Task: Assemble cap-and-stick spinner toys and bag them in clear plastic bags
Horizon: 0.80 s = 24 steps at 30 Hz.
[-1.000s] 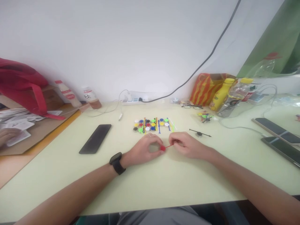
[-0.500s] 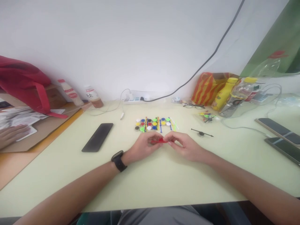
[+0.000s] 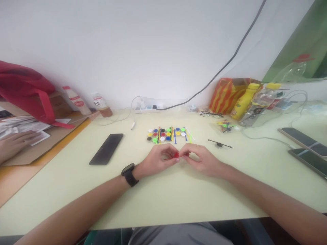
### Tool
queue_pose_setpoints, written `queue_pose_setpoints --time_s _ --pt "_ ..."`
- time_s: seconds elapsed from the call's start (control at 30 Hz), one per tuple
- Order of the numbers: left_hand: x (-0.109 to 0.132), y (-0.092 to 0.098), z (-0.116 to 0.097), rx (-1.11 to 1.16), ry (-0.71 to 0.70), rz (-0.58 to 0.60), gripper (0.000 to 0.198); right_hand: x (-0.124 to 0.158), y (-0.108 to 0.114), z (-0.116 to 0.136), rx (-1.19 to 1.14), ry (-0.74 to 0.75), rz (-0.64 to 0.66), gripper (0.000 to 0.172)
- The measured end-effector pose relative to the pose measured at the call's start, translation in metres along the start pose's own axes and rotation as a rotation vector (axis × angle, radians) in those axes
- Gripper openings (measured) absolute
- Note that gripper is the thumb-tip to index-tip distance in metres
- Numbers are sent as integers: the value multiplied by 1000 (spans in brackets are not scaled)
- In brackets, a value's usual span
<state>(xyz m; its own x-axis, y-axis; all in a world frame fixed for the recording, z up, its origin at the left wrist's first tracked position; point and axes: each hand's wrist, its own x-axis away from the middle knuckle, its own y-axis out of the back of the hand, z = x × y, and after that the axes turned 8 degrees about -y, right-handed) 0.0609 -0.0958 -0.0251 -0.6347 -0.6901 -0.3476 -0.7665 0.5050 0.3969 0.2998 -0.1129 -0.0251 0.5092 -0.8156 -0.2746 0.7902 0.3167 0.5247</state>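
A small red plastic piece (image 3: pixel 176 155), with a round part and a thin stick, is pinched between my two hands just above the table. My left hand (image 3: pixel 159 158), with a black watch on its wrist, closes thumb and fingers on its left side. From the right, my right hand (image 3: pixel 201 158) pinches it with fingertips touching the left ones; the fingers hide much of it. Just beyond lie rows of coloured round discs (image 3: pixel 162 135) and thin coloured sticks (image 3: pixel 175 136). To the right rests a black arrow-tipped stick with a disc (image 3: pixel 219 144).
A black phone (image 3: pixel 106 149) lies left, two more phones (image 3: pixel 304 141) right. Bottles (image 3: pixel 258 105), glasses (image 3: pixel 211 114), a striped bag (image 3: pixel 222 93) and a packet of coloured parts (image 3: pixel 226 127) stand or lie back right. At far left, another person's hand (image 3: pixel 16 144) rests on cards.
The red piece has turned in my fingers, so its round part shows more and its stick less. At far left, the other person's hand has shifted right over the cards.
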Motion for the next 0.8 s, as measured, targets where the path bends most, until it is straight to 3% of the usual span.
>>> queue_pose_setpoints --time_s 0.3,0.43,0.8 --pt "2 0 -5 -232 -129 -51 13 2 0 2 153 20 5 14" --pt "4 1 -3 -291 -176 -26 10 4 0 3 120 -65 40 6" --pt "5 0 1 -365 -236 52 7 2 3 1 -11 -134 101 15"
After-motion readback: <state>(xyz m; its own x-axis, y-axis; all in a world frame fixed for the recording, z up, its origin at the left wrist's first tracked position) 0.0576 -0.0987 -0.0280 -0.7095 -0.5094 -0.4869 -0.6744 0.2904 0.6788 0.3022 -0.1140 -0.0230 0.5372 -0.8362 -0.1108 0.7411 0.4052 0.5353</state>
